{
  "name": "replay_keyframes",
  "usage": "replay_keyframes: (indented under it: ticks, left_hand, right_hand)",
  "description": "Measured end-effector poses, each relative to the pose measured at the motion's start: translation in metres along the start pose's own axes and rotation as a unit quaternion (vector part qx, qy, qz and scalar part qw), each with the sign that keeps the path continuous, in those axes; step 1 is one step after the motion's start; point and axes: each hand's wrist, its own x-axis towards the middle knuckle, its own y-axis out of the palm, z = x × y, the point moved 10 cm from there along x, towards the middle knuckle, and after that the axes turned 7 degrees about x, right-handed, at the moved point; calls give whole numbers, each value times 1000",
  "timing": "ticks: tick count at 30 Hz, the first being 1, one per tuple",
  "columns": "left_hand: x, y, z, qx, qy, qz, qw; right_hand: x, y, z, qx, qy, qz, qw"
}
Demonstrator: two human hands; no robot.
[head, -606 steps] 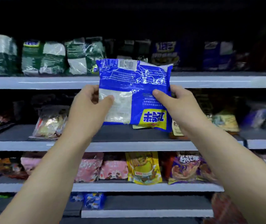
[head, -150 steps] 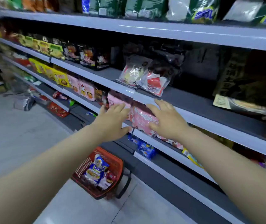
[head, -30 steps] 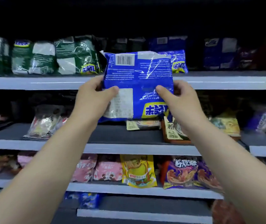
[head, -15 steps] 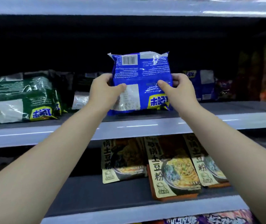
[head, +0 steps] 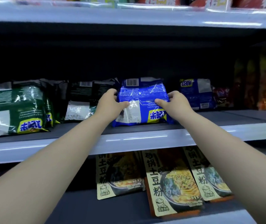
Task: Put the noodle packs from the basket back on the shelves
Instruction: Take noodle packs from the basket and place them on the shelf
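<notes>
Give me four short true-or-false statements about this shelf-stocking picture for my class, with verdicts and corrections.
1. The left hand and the right hand both grip the blue noodle pack. True.
2. The blue noodle pack is at the lower shelf, among the beige packs. False: it is at the upper shelf, above the beige packs.
3. Green packs stand on the upper shelf, to the left of the blue noodle pack. True.
4. The barcode sits at the bottom edge of the blue noodle pack. False: it is at the top edge.
</notes>
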Motion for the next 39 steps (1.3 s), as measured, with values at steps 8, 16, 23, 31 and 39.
replay_keyframes:
  ticks: [8, 16, 23, 31, 39]
  left_hand:
    - [-72, -19, -29, 137, 60, 70, 986]
    - [-221, -52, 15, 391, 79, 107, 911]
    - [-341, -117, 100, 468, -42, 179, 864]
    - [-444, -220, 234, 483, -178, 238, 824]
    - [-534, -323, 410, 480, -261, 311, 778]
  right_hand:
    - [-82, 14, 55, -243, -213, 33, 946]
    - [-220, 74, 37, -272, -291, 199, 895]
    - [-329, 168, 34, -256, -297, 324, 861]
    - [-452, 319, 65, -218, -310, 437, 816]
    - [-586, 517, 83, -202, -279, 537, 770]
